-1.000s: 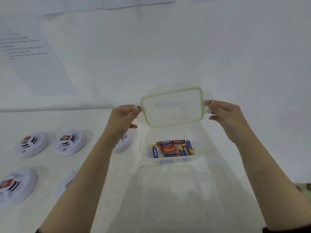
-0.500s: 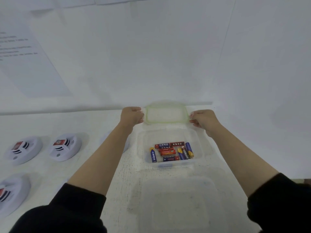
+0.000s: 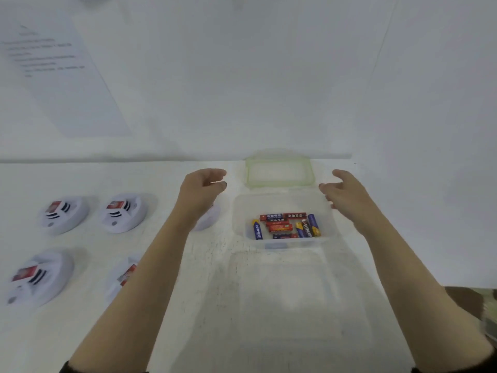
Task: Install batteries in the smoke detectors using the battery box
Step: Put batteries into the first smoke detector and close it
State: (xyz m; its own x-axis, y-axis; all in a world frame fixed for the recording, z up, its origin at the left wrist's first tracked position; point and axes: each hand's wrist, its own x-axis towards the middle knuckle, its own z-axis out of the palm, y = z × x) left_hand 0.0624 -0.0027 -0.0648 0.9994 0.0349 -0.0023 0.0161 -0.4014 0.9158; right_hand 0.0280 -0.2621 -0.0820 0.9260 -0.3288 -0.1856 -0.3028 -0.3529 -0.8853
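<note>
Box (image 3: pixel 237 211) open mid-frame, batteries (image 3: pixel 285 228) loose inside, lid (image 3: pixel 279 172) flat behind it.
Left hand (image 3: pixel 200 188) and right hand (image 3: pixel 347 190) empty, fingers slack, flanking lid. Batteries look light, rigid, slick: pinch one mid-barrel. Detectors (image 3: pixel 123 212) at left.

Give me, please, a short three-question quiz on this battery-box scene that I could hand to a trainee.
1. True or false: the lid is closed on the battery box.
2. Where does the lid lie? A: in the left hand. B: flat on the table, just beyond the box. C: inside the box, on the batteries.
3. In one word, what do the left hand and the right hand hold?

Key: 1 false, the box stands open; 2 B; 3 nothing.
</note>
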